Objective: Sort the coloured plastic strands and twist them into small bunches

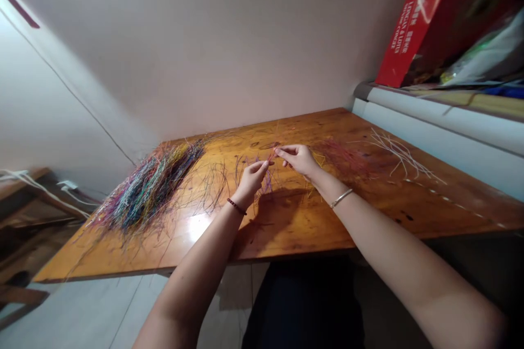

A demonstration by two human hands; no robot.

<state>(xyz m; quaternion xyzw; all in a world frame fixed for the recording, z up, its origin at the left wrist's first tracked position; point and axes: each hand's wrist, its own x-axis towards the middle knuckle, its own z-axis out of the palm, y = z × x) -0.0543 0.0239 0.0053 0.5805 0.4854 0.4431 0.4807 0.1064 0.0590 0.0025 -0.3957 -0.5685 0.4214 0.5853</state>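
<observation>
Close together above the middle of the table, my left hand and my right hand are both pinched on a thin red strand that spans the small gap between the fingertips. Its ends are too fine to follow. Beneath my left hand, a few purple strands lie on the wood. Some yellow strands show just behind my right wrist, and a loose pile of red strands spreads further to the right.
A thick multicoloured bundle of strands covers the left part of the wooden table. Dark loose strands lie beside it. White strands rest at the right. A red box stands on a white ledge; a wall rises behind.
</observation>
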